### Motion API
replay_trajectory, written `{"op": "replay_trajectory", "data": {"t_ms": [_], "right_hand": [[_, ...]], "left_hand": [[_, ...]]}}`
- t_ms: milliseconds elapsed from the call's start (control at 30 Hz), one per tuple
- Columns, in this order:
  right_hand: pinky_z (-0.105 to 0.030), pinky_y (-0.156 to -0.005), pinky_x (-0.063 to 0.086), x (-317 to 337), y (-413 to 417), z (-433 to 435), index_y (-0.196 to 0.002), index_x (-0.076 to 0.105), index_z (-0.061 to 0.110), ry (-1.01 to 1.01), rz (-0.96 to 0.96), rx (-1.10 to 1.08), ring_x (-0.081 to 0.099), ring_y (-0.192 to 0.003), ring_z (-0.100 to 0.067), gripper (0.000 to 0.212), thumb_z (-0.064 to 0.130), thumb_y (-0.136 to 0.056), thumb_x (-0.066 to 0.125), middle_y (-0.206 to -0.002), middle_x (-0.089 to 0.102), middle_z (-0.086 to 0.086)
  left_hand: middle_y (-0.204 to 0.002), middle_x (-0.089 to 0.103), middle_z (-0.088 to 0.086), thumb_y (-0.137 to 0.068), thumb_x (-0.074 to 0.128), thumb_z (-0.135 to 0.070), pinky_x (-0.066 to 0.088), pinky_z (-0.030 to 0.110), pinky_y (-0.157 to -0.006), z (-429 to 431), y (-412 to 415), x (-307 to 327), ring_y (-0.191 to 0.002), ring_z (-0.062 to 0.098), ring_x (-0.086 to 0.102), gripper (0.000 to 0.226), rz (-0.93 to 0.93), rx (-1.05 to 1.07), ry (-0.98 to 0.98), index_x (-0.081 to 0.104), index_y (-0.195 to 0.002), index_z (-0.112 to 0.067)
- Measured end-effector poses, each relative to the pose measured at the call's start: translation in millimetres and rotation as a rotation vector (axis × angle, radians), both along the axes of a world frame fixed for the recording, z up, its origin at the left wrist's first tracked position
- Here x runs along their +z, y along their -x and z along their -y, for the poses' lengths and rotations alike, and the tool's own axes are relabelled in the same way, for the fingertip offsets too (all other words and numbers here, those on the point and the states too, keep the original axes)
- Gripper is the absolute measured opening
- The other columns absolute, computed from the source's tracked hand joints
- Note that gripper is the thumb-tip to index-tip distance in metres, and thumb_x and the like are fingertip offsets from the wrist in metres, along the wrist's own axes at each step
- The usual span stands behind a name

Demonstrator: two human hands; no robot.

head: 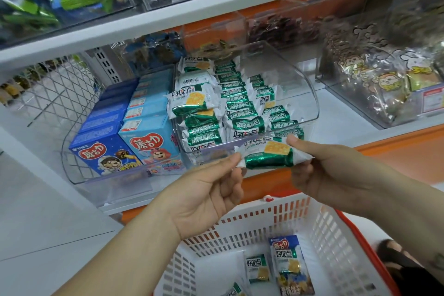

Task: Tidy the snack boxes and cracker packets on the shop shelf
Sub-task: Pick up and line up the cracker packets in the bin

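Observation:
A green and white cracker packet (269,154) hangs just in front of the shelf edge, held at both ends. My left hand (211,190) pinches its left end and my right hand (329,170) pinches its right end. Behind it a clear plastic bin (310,94) holds several more cracker packets (230,101) in rows, some lying askew on the left. To the left, another clear tray holds dark blue snack boxes (103,149) and light blue snack boxes (149,142) in two rows.
A white basket (322,230) with an orange rim sits below my hands, holding a few cracker packets (257,268) and a snack box (288,264). Clear bins of bagged snacks (389,84) stand to the right. A white shelf board (168,17) runs overhead.

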State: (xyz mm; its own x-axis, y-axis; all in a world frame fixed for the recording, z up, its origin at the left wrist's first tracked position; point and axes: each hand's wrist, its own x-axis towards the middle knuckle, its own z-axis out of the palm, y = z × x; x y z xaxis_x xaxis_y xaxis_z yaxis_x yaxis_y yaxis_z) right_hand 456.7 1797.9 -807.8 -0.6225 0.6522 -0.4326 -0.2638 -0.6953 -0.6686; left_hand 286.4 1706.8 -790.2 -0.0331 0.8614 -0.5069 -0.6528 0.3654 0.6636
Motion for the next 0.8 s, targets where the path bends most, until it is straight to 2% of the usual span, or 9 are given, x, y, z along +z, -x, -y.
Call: {"op": "replay_trajectory", "data": {"t_ms": [67, 100, 167, 233, 333, 433, 533, 667, 800], "right_hand": [[-0.016, -0.041, 0.041, 3, -1, 1, -0.107, 0.06, 0.002, -0.048, 0.023, 0.015, 0.042, -0.043, -0.007, 0.04, 0.025, -0.075, 0.064, -0.102, 0.048, -0.015], [-0.018, -0.046, 0.044, 5, -4, 2, -0.1, 0.062, 0.005, -0.181, 0.121, 0.028, 0.046, -0.048, -0.012, 0.033, 0.028, -0.077, 0.064, -0.099, 0.055, -0.017], [-0.026, -0.054, 0.048, 11, -9, 3, -0.086, 0.062, 0.012, -0.614, 0.448, 0.032, 0.05, -0.052, -0.022, 0.024, 0.036, -0.083, 0.062, -0.076, 0.064, -0.013], [-0.025, -0.049, 0.038, 19, -13, 3, -0.083, 0.058, 0.014, -0.834, 0.552, -0.044, 0.04, -0.042, -0.013, 0.024, 0.038, -0.084, 0.058, -0.047, 0.052, -0.001], [-0.026, -0.054, 0.042, 26, -13, 5, -0.083, 0.056, 0.014, -0.814, 0.394, -0.047, 0.048, -0.045, -0.011, 0.023, 0.037, -0.078, 0.055, -0.052, 0.06, -0.002], [-0.038, -0.072, 0.054, 24, -12, 3, -0.082, 0.057, 0.01, -0.7, 0.231, -0.003, 0.065, -0.065, -0.024, 0.028, 0.036, -0.078, 0.05, -0.077, 0.071, -0.013], [-0.028, -0.07, 0.058, 22, -12, 4, -0.077, 0.06, 0.009, -0.73, 0.279, 0.014, 0.069, -0.071, -0.025, 0.031, 0.04, -0.073, 0.056, -0.08, 0.073, -0.014], [-0.034, -0.078, 0.053, 19, -12, 5, -0.086, 0.058, 0.012, -0.8, 0.348, 0.037, 0.068, -0.067, -0.016, 0.036, 0.037, -0.061, 0.068, -0.064, 0.069, -0.003], [-0.032, -0.082, 0.052, 17, -13, 3, -0.094, 0.062, 0.018, -0.848, 0.368, 0.064, 0.068, -0.072, -0.015, 0.036, 0.031, -0.061, 0.07, -0.076, 0.073, -0.005]], "left_hand": [[-0.063, 0.057, 0.002, -0.061, 0.067, -0.011, 0.048, 0.016, -0.04, 1, -1, 0, -0.038, 0.003, 0.052, 0.024, -0.035, -0.007, -0.022, 0.064, -0.085, -0.009], [-0.066, 0.056, 0.0, -0.063, 0.066, -0.012, 0.045, 0.016, -0.039, 1, -2, 0, -0.036, 0.001, 0.047, 0.03, -0.091, -0.005, -0.048, 0.062, -0.092, -0.009], [-0.073, 0.053, 0.0, -0.064, 0.066, -0.016, 0.041, 0.015, -0.04, 1, 0, -1, -0.037, 0.001, 0.041, 0.037, -0.303, -0.012, -0.137, 0.061, -0.1, -0.01], [-0.07, 0.058, 0.002, -0.066, 0.064, -0.02, 0.043, 0.015, -0.045, 2, 2, 1, -0.042, 0.004, 0.049, 0.03, -0.563, -0.032, -0.26, 0.06, -0.094, -0.012], [-0.079, 0.071, 0.001, -0.069, 0.061, -0.018, 0.054, 0.021, -0.066, 3, 7, 0, -0.072, 0.014, 0.07, 0.018, -0.69, -0.011, -0.368, 0.063, -0.086, -0.014], [-0.09, 0.074, -0.002, -0.076, 0.058, -0.023, 0.052, 0.027, -0.085, 6, 3, -1, -0.094, 0.015, 0.069, 0.015, -0.806, -0.05, -0.419, 0.073, -0.078, -0.027], [-0.084, 0.071, -0.013, -0.085, 0.061, -0.01, 0.05, 0.016, -0.078, 9, -4, -3, -0.085, 0.002, 0.066, 0.019, -1.049, 0.02, -0.478, 0.069, -0.08, -0.027], [-0.083, 0.064, -0.012, -0.08, 0.068, -0.002, 0.048, 0.012, -0.075, 9, -6, -8, -0.082, 0.002, 0.063, 0.029, -1.2, 0.161, -0.577, 0.063, -0.079, -0.03], [-0.087, 0.055, -0.018, -0.08, 0.068, 0.002, 0.047, 0.012, -0.076, 8, -3, -11, -0.082, 0.004, 0.058, 0.039, -1.308, 0.232, -0.63, 0.058, -0.083, -0.035]]}}
